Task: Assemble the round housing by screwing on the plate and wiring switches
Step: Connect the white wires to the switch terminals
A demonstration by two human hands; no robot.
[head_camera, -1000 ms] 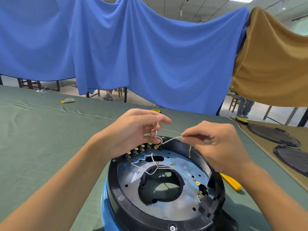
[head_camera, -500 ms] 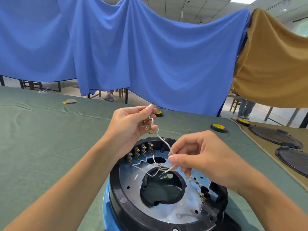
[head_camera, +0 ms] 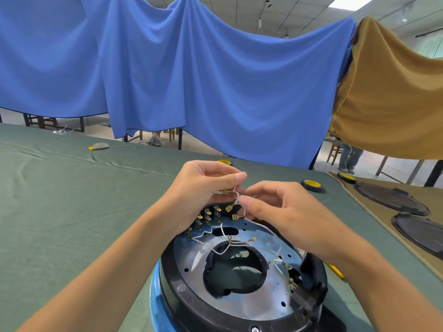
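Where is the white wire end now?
The white wire sits mid-frame in the head view, pinched between left hand and right hand above the terminals of the housing.

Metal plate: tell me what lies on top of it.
Loose white wires with brass ring terminals trail across the metal plate. The left hand and right hand, pinching wires, hide its far edge.

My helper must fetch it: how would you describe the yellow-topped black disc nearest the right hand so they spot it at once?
Find the round housing at the green table's near edge, with the right hand above it. Just beyond that hand lies the yellow-topped black disc, on green cloth. One lookalike sits behind the left hand, another on the tan cloth.
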